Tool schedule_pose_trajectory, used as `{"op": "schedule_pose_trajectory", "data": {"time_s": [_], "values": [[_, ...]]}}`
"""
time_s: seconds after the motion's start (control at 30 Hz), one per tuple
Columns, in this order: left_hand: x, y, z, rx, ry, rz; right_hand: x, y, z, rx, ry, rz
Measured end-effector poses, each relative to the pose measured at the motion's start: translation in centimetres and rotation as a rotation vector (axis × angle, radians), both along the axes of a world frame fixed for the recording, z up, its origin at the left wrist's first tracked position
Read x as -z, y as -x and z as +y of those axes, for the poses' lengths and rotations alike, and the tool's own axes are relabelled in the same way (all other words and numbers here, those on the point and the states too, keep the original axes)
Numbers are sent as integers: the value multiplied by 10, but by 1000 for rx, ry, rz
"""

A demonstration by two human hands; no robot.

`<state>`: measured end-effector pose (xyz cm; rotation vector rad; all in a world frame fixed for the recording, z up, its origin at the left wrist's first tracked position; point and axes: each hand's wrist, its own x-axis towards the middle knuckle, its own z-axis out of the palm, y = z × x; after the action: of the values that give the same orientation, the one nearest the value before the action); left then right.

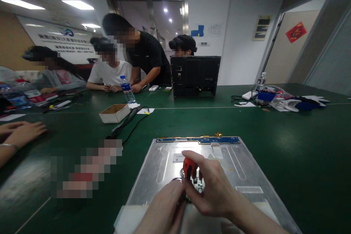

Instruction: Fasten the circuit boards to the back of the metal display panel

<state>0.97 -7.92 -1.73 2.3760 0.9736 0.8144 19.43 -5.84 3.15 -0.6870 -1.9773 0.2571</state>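
A flat silver metal panel (142,186), which looks like the back of a display panel, lies in front of me. A long blue circuit strip (197,140) runs along its far edge, with a white ribbon cable (216,150) below it. My right hand (212,186) is closed around the red-and-black handle of a screwdriver (189,168), held upright over the panel's middle. Its tip is hidden. Under it, a small green circuit board (199,184) shows partly between my hands. My left hand (167,201) rests beside that board, its fingers mostly out of sight.
A small open cardboard box (114,113), a water bottle (127,89) and black cables (134,126) are left of the panel. A black frame (195,76) stands across the green table (301,135). Gloves (287,103) lie far right. Another person's hands (24,133) rest at left.
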Motion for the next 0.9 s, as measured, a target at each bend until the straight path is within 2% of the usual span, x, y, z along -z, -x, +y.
{"op": "schedule_pose_trajectory", "data": {"time_s": [0.13, 0.43, 0.9], "values": [[1, 1, 0, 14, 1, 3, 0, 0, 4, 10, -17, -18], [-11, -2, -4, -20, 49, 12, 1, 0, 0, -4, 8, 1], [-13, -2, -5, -38, 60, 16, -2, 0, 0, 15, 12, -32]]}}
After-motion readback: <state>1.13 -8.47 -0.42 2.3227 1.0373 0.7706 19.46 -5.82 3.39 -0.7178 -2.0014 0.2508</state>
